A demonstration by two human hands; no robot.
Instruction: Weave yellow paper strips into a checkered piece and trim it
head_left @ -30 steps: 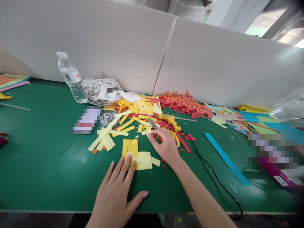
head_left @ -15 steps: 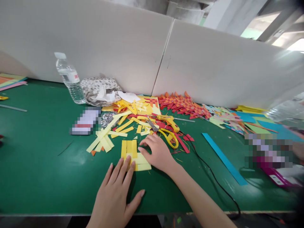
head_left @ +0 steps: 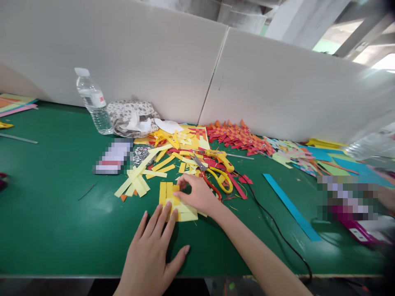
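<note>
Flat on the green tabletop lies a small weave of yellow paper strips, pale yellow crossing deeper yellow. My left hand rests palm down, its spread fingertips pressing on the weave's lower left part. Thumb and forefinger of my right hand pinch one deep yellow paper strip at the weave's upper right. Just beyond that hand, scissors with yellow and red handles lie opened. A yellow glue gun sits behind them. Loose yellow strips are heaped behind the weave.
A water bottle and a patterned cloth bag stand by the partition. Woven red-orange paper pieces are piled behind. A black cord runs to the front edge, beside a blue strip. Someone's hand shows far right.
My right hand has moved slightly left and its thumb and forefinger have closed on a yellow strip. The scissors' red handle has come into view. My left hand stays on the weave.
</note>
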